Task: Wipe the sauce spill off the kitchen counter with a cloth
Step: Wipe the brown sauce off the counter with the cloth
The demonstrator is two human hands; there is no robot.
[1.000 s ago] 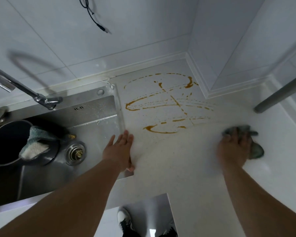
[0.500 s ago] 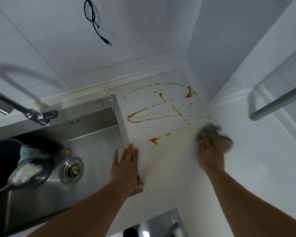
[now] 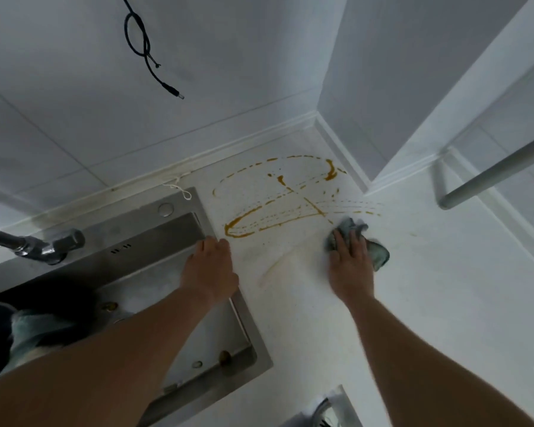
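Brown sauce (image 3: 278, 208) is still looped all over the white counter (image 3: 444, 288), back toward the corner at about 12 o'clock from the hands. Compared with half a second ago, the lowest streak and that little blob nearest the person are gone; only a pale smear (image 3: 278, 266) shows there now. The right hand (image 3: 350, 266) lies flat with straight fingers pressed on the grey-green cloth (image 3: 355, 232), which is bunched up and pokes out past the fingertips and at the hand's 3 o'clock side. The cloth sits right at the near right edge of the spill, touching the thin dotted trails there (it was a bit lower and further right before). The left hand (image 3: 210, 272) rests open on the counter edge beside the steel sink (image 3: 154, 235), fingers together, holding nothing, and it has crept up so the fingertips are just beside the big sauce loop. At 9 o'clock there's the tap (image 3: 43, 245), and a black cable (image 3: 142, 47) dangles on the wall at 11 o'clock.
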